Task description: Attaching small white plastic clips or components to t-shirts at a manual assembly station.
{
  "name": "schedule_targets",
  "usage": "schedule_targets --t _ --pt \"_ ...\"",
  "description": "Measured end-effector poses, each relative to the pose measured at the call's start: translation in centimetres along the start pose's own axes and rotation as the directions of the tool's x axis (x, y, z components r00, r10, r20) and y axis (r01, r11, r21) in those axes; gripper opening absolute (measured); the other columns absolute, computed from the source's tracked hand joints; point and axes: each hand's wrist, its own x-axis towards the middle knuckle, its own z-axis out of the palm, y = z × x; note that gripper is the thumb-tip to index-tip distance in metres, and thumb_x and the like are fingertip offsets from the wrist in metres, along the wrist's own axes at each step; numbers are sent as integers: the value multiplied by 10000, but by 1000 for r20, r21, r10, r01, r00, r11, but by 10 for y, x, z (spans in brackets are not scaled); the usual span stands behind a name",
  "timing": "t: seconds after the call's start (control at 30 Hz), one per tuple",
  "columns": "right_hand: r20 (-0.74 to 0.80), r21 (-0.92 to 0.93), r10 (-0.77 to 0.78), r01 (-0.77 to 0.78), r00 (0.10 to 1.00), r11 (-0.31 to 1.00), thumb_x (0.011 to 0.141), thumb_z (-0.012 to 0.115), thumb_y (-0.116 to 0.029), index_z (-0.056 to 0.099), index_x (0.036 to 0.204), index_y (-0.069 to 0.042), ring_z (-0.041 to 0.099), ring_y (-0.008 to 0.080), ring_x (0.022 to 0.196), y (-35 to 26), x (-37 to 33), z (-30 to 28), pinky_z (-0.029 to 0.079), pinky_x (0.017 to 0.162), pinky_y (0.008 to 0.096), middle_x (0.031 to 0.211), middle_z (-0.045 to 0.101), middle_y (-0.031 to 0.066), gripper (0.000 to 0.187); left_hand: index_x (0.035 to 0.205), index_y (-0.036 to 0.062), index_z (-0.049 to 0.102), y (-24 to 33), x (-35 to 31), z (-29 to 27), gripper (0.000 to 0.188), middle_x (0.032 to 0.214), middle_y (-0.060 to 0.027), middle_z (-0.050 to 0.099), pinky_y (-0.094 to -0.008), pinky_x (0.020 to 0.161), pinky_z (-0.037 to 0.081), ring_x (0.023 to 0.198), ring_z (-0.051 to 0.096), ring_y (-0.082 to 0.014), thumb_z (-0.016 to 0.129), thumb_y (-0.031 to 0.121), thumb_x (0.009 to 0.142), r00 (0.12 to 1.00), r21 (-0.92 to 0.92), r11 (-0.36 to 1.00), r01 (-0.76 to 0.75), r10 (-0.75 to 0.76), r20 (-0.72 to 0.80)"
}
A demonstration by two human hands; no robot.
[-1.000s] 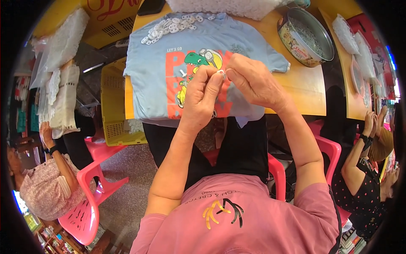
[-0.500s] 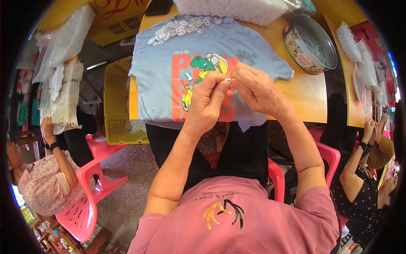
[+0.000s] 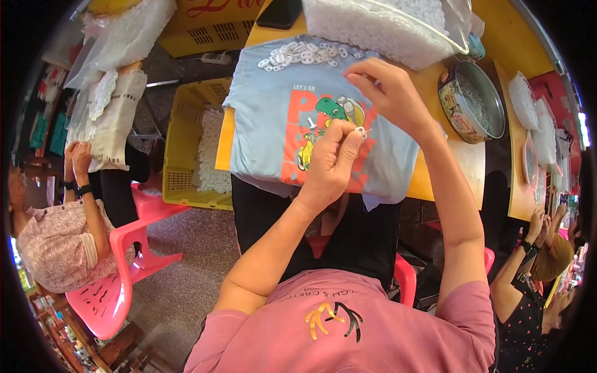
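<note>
Landmark: blue T-shirt (image 3: pixel 261 118), spread on the counter (image 3: pixel 465 169). Left hand (image 3: pixel 334 163) was above the shirt's near half, its grip clamped, thumb to forefinger, on a small white piece (image 3: pixel 361 132). Piece poked out at the fingertips over the shirt's print, on the side toward the shirt's right; long axis too small to tell.

Right hand (image 3: pixel 393 94) was off the piece, over the shirt's right half and farther out than the left. Its grip was apart: fingers loosely bent, nothing visible in them, palm side hidden.

Key relation: right grip to the pile of white oval pieces (image 3: pixel 305 55). Pile lay along the shirt's far edge, ahead and to the left of the right fingertips; near, not touching. Right hand was clearly the nearer one. Ovals pointed every which way, no common long axis. The held piece sat behind the right grip, toward the shirt's near edge.

Another loose white part (image 3: pixel 312 124) lay on the shirt's print, left of the held piece. Round tin (image 3: pixel 455 110) stood right of the shirt; clear container (image 3: pixel 379 40) was past its far edge.
</note>
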Motion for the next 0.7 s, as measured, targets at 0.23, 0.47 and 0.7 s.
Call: schedule_targets --t 0.23,0.47,0.7 --pt "44 -289 -190 194 981 938 874 641 -147 686 979 -71 646 304 850 30 62 49 513 724 393 980 665 94 137 952 24 524 0 1 -1 115 777 24 485 -217 614 370 696 406 -53 521 121 1014 1000 -47 999 -24 24 1" --pt "110 -495 -137 174 984 851 879 644 -227 678 940 -95 644 313 857 30 70 60 516 736 417 965 661 71 149 964 21 529 -1 2 -1 122 772 20 487 -221 612 372 686 407 -58 521 131 1015 1000 -31 999 -18 18 1" --pt "-33 -346 -118 99 993 933 895 626 -200 677 933 -64 642 322 846 31 52 40 508 731 418 933 666 97 150 967 17 531 -3 1 -3 135 771 11 499 -230 625 383 702 423 -66 522 142 1016 1000 -62 998 30 -30 4"
